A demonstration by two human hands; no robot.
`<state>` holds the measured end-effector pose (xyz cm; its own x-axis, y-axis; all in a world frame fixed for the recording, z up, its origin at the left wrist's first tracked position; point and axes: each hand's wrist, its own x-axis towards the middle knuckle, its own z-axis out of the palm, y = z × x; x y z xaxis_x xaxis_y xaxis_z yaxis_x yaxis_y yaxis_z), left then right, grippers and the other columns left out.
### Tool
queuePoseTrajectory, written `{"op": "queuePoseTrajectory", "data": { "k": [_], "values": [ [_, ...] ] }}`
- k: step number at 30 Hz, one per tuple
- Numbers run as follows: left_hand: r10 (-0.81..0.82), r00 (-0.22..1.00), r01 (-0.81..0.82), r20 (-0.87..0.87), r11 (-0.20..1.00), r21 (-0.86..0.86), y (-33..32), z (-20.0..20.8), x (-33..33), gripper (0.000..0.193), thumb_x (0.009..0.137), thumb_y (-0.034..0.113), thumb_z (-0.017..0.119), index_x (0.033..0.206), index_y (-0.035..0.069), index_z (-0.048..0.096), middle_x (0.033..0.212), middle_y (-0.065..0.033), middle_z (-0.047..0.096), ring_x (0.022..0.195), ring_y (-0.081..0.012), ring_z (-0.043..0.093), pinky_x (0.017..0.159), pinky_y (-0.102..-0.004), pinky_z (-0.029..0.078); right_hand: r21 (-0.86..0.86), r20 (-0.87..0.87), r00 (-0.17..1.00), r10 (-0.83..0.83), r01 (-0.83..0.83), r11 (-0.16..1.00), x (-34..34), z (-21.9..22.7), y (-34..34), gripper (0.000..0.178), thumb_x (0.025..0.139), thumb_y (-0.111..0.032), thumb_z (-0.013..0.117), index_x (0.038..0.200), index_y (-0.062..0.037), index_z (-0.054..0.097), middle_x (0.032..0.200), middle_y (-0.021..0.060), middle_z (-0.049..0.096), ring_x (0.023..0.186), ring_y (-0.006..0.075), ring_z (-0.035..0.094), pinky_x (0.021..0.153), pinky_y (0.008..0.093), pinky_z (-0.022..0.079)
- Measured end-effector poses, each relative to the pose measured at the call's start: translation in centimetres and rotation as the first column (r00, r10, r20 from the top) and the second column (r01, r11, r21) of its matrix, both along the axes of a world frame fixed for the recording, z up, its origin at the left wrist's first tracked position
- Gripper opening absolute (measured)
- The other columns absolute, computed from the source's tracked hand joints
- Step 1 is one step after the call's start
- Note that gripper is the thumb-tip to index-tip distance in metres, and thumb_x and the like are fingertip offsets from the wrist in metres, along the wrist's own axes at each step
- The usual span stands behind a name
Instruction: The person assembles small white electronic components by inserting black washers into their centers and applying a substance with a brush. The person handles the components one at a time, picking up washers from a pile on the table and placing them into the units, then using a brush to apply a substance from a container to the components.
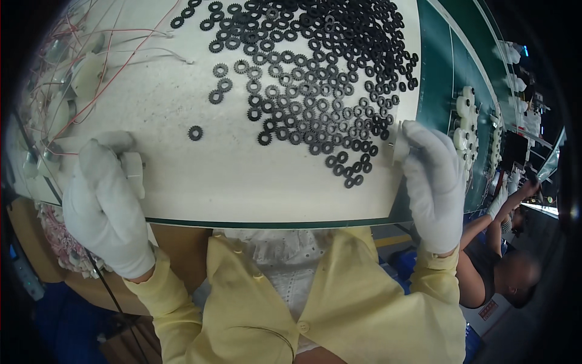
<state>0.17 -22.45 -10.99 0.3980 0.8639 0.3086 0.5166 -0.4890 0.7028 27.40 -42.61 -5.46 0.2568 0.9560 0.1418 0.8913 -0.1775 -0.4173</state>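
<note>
A white plastic part (134, 175) sits over the bench's (260, 191) left side, held in the narrow grip of the gloved left hand (104, 203); a white disc (398, 144) with a small metal pin is pinched in the right hand's (433, 182) grip, near the bench's right edge. Between them spread loose dark gears (309, 109); farther left lie red wires (130, 57), and beyond the right hand, white pieces (465, 124).

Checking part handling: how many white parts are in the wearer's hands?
2: one white part in the left hand, another white part in the right hand; more could be hidden.
</note>
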Motion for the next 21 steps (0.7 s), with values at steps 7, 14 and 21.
{"op": "queuePoseTrajectory", "data": {
  "k": [7,14,21],
  "values": [
    [-0.013,1.0,0.011,0.025,0.997,0.073,0.1,-0.4,0.1,0.029,0.104,0.012,0.047,0.098,-0.006,0.069,0.081,-0.0077,0.069,0.064,-0.0103,0.058,0.059,-0.0225,0.043,0.008,-0.032,0.998,0.055,-0.054,0.998,0.3,-0.1,0.4,0.045,0.08,0.014,0.066,0.121,-0.0054,0.061,0.103,0.0111,0.063,0.086,0.026,0.068,0.071,0.0345,0.055],
    [-0.016,1.0,0.016,-0.001,0.997,0.075,-0.2,-0.1,0.2,0.029,0.104,0.011,0.047,0.097,-0.005,0.069,0.081,-0.0073,0.069,0.064,-0.0106,0.057,0.06,-0.0232,0.043,-0.025,0.147,0.986,0.083,-0.08,0.997,0.8,0.2,0.7,0.044,0.077,0.01,0.071,0.115,-0.0097,0.064,0.112,0.0099,0.065,0.091,0.0299,0.067,0.077,0.0389,0.053],
    [0.027,1.0,-0.027,0.004,0.999,-0.025,-0.6,0.3,0.6,0.03,0.105,0.014,0.047,0.096,-0.005,0.069,0.076,-0.0052,0.066,0.059,-0.0077,0.053,0.055,-0.0216,0.038,-0.136,0.32,0.934,0.157,-0.119,0.984,1.1,1.4,1.5,0.042,0.075,0.008,0.071,0.113,-0.0104,0.066,0.114,0.0112,0.066,0.098,0.0284,0.067,0.082,0.0381,0.052]
  ]
}}
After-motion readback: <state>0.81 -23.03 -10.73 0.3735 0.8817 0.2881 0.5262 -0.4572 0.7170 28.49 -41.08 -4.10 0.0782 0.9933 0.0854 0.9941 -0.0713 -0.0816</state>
